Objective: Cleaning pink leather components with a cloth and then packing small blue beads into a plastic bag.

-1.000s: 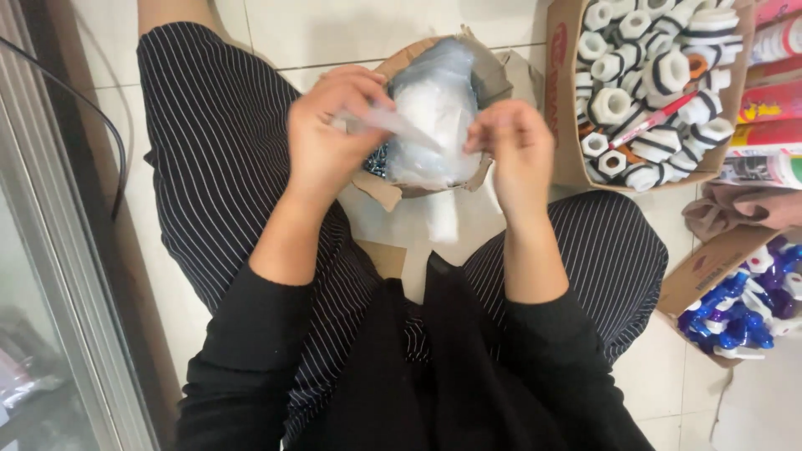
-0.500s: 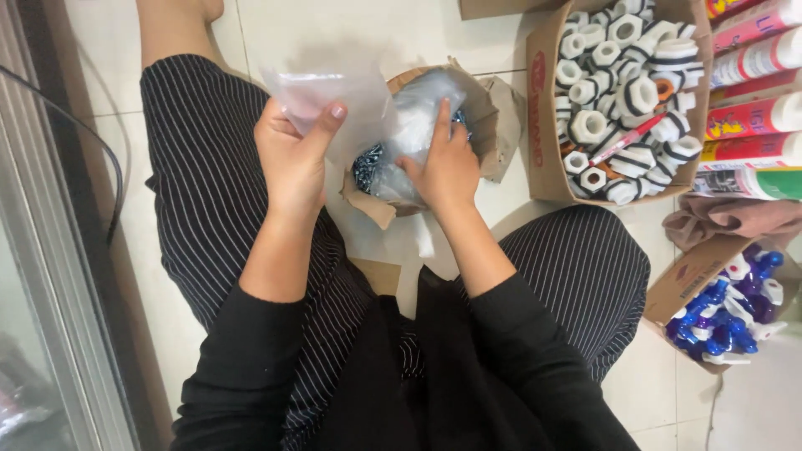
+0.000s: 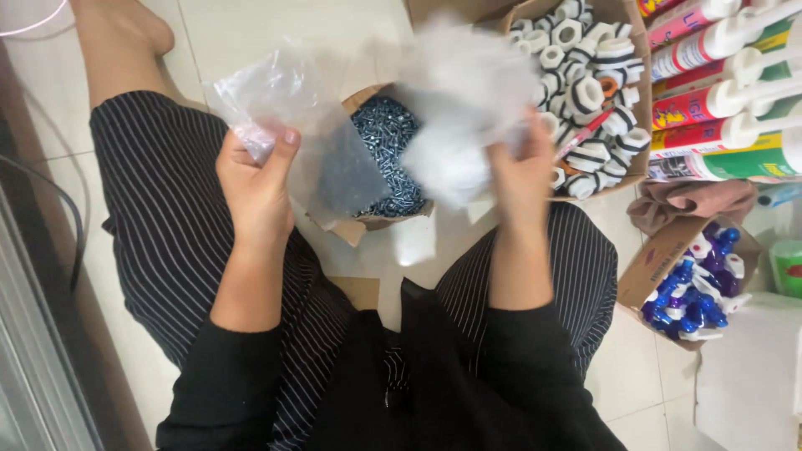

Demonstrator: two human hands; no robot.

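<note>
Clear bag (image 3: 292,117) in left hand (image 3: 255,184), prob. bag bundle (image 3: 459,108) in right hand (image 3: 522,171).

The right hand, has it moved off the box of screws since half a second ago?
Yes. The right hand has lifted a bundle of plastic bags rightward, uncovering the box of screws; it now sits by the box of white fittings.

Both forearms, in black sleeves pushed back from the wrists, were raised before the seated person's striped knees. The left hand (image 3: 255,179) was closed, thumb pressed upward. The right hand (image 3: 522,171) was also clenched, fingers curled away.
</note>
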